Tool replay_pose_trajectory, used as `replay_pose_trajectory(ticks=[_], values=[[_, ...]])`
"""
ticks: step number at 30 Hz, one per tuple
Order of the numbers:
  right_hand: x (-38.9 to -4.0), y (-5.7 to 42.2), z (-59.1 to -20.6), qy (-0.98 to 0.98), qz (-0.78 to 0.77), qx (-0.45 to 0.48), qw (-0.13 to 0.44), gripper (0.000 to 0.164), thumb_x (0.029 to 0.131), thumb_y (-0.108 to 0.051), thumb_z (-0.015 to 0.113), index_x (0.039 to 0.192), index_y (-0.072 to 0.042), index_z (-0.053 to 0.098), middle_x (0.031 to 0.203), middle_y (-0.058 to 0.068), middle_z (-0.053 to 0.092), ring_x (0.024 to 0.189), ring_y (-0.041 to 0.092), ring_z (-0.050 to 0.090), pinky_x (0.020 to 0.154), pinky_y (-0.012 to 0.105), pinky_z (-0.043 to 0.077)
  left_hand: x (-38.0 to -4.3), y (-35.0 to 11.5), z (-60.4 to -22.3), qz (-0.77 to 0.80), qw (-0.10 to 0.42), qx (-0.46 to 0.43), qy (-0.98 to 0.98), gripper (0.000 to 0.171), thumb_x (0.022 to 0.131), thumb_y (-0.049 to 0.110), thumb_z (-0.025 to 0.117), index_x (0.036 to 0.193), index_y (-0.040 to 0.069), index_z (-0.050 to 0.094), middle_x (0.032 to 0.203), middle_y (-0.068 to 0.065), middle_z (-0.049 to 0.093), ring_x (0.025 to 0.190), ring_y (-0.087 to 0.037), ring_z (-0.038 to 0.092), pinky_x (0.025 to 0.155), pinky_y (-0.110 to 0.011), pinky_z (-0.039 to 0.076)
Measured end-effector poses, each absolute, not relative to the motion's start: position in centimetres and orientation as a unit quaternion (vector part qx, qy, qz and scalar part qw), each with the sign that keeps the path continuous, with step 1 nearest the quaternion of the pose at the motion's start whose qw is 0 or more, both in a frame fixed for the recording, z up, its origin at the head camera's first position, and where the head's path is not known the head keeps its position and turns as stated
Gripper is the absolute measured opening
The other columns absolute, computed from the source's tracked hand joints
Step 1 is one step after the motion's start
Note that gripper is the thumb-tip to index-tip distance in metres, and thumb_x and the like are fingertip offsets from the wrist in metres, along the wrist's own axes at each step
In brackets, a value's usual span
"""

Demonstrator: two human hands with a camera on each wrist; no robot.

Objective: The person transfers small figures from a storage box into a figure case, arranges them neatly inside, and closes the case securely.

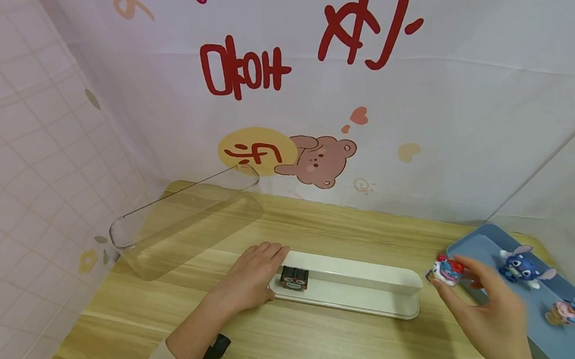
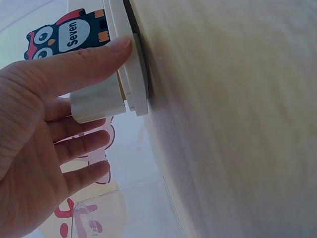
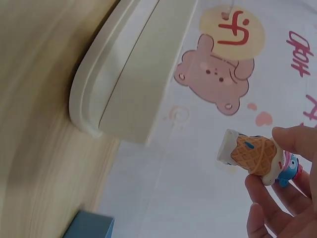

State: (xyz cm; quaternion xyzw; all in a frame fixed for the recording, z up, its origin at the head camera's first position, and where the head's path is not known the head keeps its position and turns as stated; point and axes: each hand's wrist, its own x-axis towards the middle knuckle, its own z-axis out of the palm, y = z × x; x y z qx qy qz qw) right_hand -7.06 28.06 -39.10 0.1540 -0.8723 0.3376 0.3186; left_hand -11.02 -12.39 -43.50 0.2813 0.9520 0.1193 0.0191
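Observation:
A white stepped display base (image 1: 349, 299) lies lengthwise on the table, and my left hand (image 1: 253, 276) grips its left end. In the left wrist view the thumb (image 2: 99, 62) presses its front edge while the fingers reach behind the raised step. A dark owl figure (image 1: 294, 279) marked "Seven" (image 2: 73, 35) stands on the lower step beside that hand. Past the base's right end, my right hand (image 1: 494, 311) pinches a small figurine (image 1: 446, 271) in mid-air. The right wrist view shows its waffle cone (image 3: 255, 153) and a blue character on top, partly hidden by fingers.
At right a blue tray (image 1: 555, 345) holds a dark blue long-eared figurine (image 1: 521, 265) and a pink-and-blue one (image 1: 568, 312). A clear plastic cover (image 1: 185, 233) sits at left on the wooden table (image 1: 334, 349). Printed cloth (image 1: 453, 103) hangs behind.

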Motion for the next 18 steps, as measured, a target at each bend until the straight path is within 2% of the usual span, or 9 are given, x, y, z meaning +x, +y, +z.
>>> replay_pose_trajectory(ticks=[10,18], values=[[-7.5,25.4,-39.4,-0.867,0.350,0.175,0.309,0.068,0.057,0.017,0.091,0.121,0.004,0.071,0.113,-0.019,0.064,0.094,-0.008,0.056,0.086,0.007,0.042,-11.1,-12.4,-43.6,0.110,0.020,0.280,0.953,0.102,0.071,0.021,0.100,0.155,0.001,0.046,0.149,-0.011,0.054,0.136,-0.028,0.050,0.114,-0.048,0.043],[-7.6,24.1,-40.0,-0.865,0.354,0.186,0.303,0.066,0.058,0.014,0.092,0.120,0.002,0.072,0.101,0.001,0.071,0.090,-0.005,0.057,0.084,0.010,0.042,-11.1,-12.3,-43.5,0.112,0.021,0.281,0.953,0.102,0.071,0.021,0.100,0.155,0.001,0.046,0.149,-0.012,0.054,0.136,-0.029,0.050,0.114,-0.048,0.043]])
